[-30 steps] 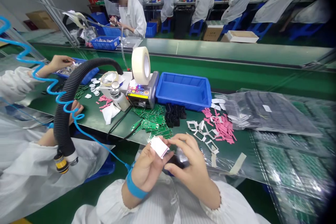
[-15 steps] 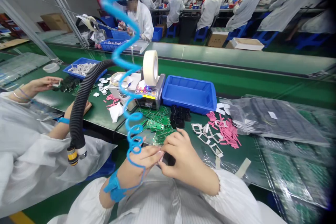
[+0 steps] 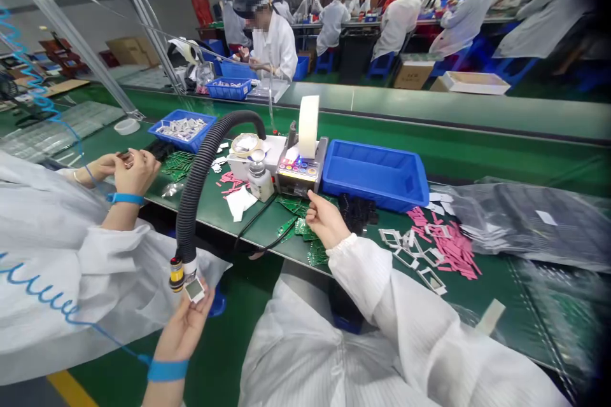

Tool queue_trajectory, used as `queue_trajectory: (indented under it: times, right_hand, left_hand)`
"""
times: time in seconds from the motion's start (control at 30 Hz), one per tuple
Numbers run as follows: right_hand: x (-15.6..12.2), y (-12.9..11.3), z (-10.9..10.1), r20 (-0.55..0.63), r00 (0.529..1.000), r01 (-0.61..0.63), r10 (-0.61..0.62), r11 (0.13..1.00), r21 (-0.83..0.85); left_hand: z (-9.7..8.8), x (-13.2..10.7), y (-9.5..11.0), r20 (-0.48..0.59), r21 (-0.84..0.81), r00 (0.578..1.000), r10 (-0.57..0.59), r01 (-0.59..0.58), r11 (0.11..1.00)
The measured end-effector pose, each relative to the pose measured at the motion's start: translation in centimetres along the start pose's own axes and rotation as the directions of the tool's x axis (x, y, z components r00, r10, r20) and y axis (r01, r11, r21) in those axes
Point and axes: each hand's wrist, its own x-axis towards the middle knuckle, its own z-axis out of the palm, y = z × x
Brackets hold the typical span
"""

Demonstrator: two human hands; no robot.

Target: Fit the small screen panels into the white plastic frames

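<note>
My left hand (image 3: 184, 324), with a blue wrist strap, holds a small white-framed screen (image 3: 195, 290) by its edges. The screen faces up just under the nozzle (image 3: 184, 272) of a black corrugated hose (image 3: 193, 191). My right hand (image 3: 325, 217) reaches to the front of a tape dispenser (image 3: 300, 175) that carries a roll of cream tape (image 3: 309, 127). Thumb and forefinger are pinched together at the dispenser's outlet; what lies between them is too small to make out. Green circuit boards (image 3: 305, 229) lie below that hand, and black parts (image 3: 357, 211) are beside it.
An empty blue tray (image 3: 377, 175) stands right of the dispenser. Pink strips (image 3: 458, 248), white frames (image 3: 405, 247) and bagged dark sheets (image 3: 529, 222) lie further right. A white bottle (image 3: 260, 181) stands left. A co-worker's hands (image 3: 126, 172) work at the left.
My hands were together over the bench edge and have parted. The left went down-left to the hose nozzle with the white-framed screen; the right went forward to the dispenser. The view turned left.
</note>
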Motion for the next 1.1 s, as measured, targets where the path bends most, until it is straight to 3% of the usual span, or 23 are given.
queue_trajectory:
  times: [0.07,0.2,0.37,0.47,0.6,0.67,0.73,0.8,0.93,1.1]
  right_hand:
    - [0.1,0.1,0.8,-0.042,0.999,-0.025,0.027,0.998,0.053]
    - [0.5,-0.1,1.7,-0.086,0.995,-0.045,0.056,0.991,0.123]
    - [0.0,-0.7,1.9,-0.065,0.997,-0.02,0.029,0.99,0.138]
    - [-3.3,-0.7,1.1,0.013,0.999,0.035,-0.037,0.993,0.114]
    - [-10.0,0.0,-1.4,0.187,0.972,0.138,-0.142,0.99,0.035]
    - [-12.8,0.3,-3.0,0.319,0.913,0.297,-0.253,0.95,-0.097]
    - [-14.6,0.4,-4.3,0.443,0.819,0.497,-0.366,0.838,-0.227]
    - [-15.3,0.3,-5.2,0.482,0.745,0.637,-0.461,0.706,-0.309]
    - [-15.2,0.0,-6.1,0.425,0.651,0.758,-0.629,0.501,-0.418]
    - [-14.7,-0.4,-6.3,0.359,0.605,0.778,-0.711,0.431,-0.457]
  left_hand:
    - [-0.5,-0.3,-0.3,0.035,-0.038,0.999,-0.012,0.013,0.999]
    - [-0.7,0.1,-0.2,0.005,-0.14,0.999,0.037,-0.036,0.99]
    - [0.6,1.1,-0.7,-0.039,-0.189,0.999,0.03,-0.037,0.981]
    - [3.6,0.8,-3.4,-0.028,-0.195,1.0,-0.003,-0.003,0.981]
    - [10.0,-1.9,-7.9,0.077,-0.151,0.99,-0.119,0.129,0.98]
    - [13.3,-4.0,-9.6,0.212,-0.075,0.957,-0.196,0.216,0.973]
    - [15.9,-6.1,-10.8,0.366,0.017,0.894,-0.258,0.271,0.962]
    - [17.5,-7.7,-11.6,0.445,0.085,0.839,-0.314,0.309,0.947]
    - [18.4,-9.3,-12.6,0.488,0.128,0.793,-0.366,0.35,0.928]
    - [18.3,-9.6,-13.1,0.501,0.109,0.786,-0.362,0.358,0.928]
